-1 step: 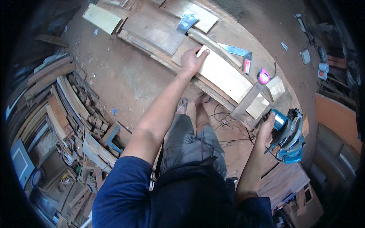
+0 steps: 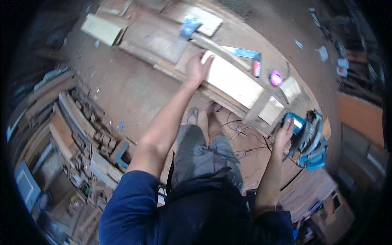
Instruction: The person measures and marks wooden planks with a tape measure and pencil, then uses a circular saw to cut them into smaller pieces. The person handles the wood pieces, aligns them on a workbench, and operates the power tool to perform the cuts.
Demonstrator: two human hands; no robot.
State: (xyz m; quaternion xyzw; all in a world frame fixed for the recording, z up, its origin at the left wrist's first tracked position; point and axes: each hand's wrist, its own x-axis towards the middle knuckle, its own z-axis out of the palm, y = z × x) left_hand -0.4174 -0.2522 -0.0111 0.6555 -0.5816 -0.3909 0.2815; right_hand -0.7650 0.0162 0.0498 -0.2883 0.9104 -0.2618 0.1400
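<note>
My left hand (image 2: 199,68) grips the upper left end of a pale wooden board (image 2: 234,83), its thumb pressed on the top face. A short darker wooden strip (image 2: 258,108) lies crosswise over the board near its right end. My right hand (image 2: 285,134) is closed on the handle of a teal circular saw (image 2: 308,136), just beyond that end. Part of the saw's handle is hidden by my fingers. The picture is smeared by motion.
On the workbench (image 2: 261,45) lie a try square (image 2: 255,61), a pink tape measure (image 2: 276,77), a small wood block (image 2: 290,90) and other boards (image 2: 155,38). Cables (image 2: 241,130) trail on the floor near my feet. Stacked timber offcuts (image 2: 75,118) fill the left side.
The whole scene has shifted slightly left in the picture and become more blurred. Both hands keep their holds on the board and the saw.
</note>
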